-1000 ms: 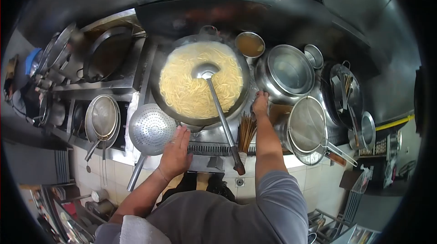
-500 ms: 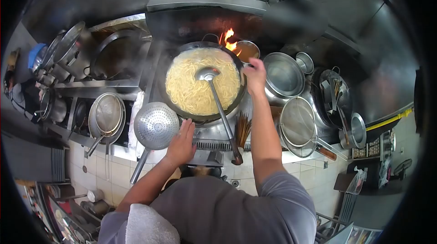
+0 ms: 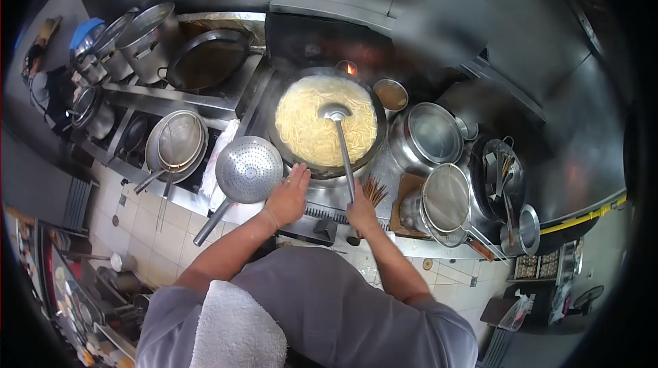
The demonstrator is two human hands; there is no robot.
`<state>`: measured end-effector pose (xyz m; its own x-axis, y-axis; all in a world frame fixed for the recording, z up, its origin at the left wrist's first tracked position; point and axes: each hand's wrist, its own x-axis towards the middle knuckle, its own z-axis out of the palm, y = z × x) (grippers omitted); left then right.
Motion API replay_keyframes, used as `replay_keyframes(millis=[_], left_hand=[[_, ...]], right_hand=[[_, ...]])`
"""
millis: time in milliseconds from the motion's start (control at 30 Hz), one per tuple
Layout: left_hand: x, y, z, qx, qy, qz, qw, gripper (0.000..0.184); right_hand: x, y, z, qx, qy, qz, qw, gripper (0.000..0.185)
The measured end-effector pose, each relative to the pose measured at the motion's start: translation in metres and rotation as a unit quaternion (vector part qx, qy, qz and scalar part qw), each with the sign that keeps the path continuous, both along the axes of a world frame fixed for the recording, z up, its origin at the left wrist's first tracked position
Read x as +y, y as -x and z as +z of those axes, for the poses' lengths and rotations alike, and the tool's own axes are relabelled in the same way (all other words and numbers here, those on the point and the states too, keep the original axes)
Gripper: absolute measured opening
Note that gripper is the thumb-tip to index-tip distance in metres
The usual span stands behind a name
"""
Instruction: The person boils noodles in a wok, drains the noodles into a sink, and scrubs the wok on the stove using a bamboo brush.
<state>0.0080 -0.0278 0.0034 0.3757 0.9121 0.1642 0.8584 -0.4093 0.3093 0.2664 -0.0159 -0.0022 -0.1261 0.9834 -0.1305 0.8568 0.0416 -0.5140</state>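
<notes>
A large black wok (image 3: 381, 126) holds pale noodles (image 3: 295, 121) in cloudy liquid. Across them lies a long-handled metal ladle (image 3: 335, 111), its bowl resting on the noodles. My right hand (image 3: 362, 211) is wrapped round the lower part of the ladle's handle. At the wok's front rim my left hand (image 3: 288, 196) is stretched out flat, holding nothing; whether the fingertips touch the rim I cannot tell. Just left of that hand sits a perforated metal skimmer (image 3: 249, 169), its handle pointing toward me.
A small flame (image 3: 351, 68) burns behind the wok. Bamboo sticks (image 3: 373, 190) stand right of my right hand. Further right are a metal pot (image 3: 434, 133) and a mesh strainer (image 3: 447, 196). Another wok (image 3: 209, 59) stands at the left, and a person (image 3: 48, 87) is at far left.
My right hand has come down from beside the wok's right rim and closed on the ladle's handle. The flame has shrunk. My left hand stays near the front rim while the view has turned.
</notes>
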Motion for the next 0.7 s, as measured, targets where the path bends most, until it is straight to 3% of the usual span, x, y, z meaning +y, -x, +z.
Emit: replay_keyframes(millis=[67,133,167,233,300,400,533,600,633,667,700], left_hand=[[0.006,-0.001,-0.006,0.012,-0.009,0.003,1.000,0.081],[0.013,-0.003,-0.002,0.028,-0.019,-0.004,0.999,0.086],[0.016,-0.010,0.002,0.015,-0.020,-0.003,1.000,0.085],[0.022,-0.016,0.005,0.003,-0.022,-0.004,1.000,0.084],[0.026,-0.015,0.001,-0.014,-0.032,0.000,0.999,0.070],[0.020,-0.007,-0.002,-0.002,-0.008,-0.002,1.000,0.069],[0.023,0.011,-0.003,0.069,-0.036,-0.024,0.997,0.070],[0.012,0.017,-0.004,0.067,-0.015,-0.041,0.997,0.070],[0.010,0.018,-0.003,0.063,-0.012,-0.045,0.997,0.070],[0.011,0.017,-0.003,0.061,-0.011,-0.046,0.997,0.070],[0.013,0.016,-0.005,0.051,-0.018,-0.051,0.997,0.070]], right_hand=[[0.002,-0.004,-0.014,0.025,0.032,-0.030,0.999,0.083],[0.002,-0.014,-0.012,0.085,-0.007,-0.072,0.994,0.079],[0.011,-0.033,-0.035,0.095,-0.156,-0.035,0.983,0.076],[0.026,-0.034,0.050,0.055,0.012,-0.107,0.993,0.075],[0.058,-0.051,0.047,0.027,-0.083,-0.066,0.994,0.073],[0.084,-0.042,0.069,-0.031,-0.072,-0.086,0.993,0.072],[0.113,-0.025,-0.001,-0.066,-0.123,-0.103,0.985,0.069],[0.095,0.000,-0.029,0.203,0.019,-0.132,0.970,0.061],[0.091,0.005,-0.028,0.201,0.020,-0.133,0.970,0.061],[0.087,0.008,-0.026,0.395,0.131,-0.140,0.899,0.056],[0.082,0.011,-0.016,0.567,0.233,-0.140,0.777,0.052]])
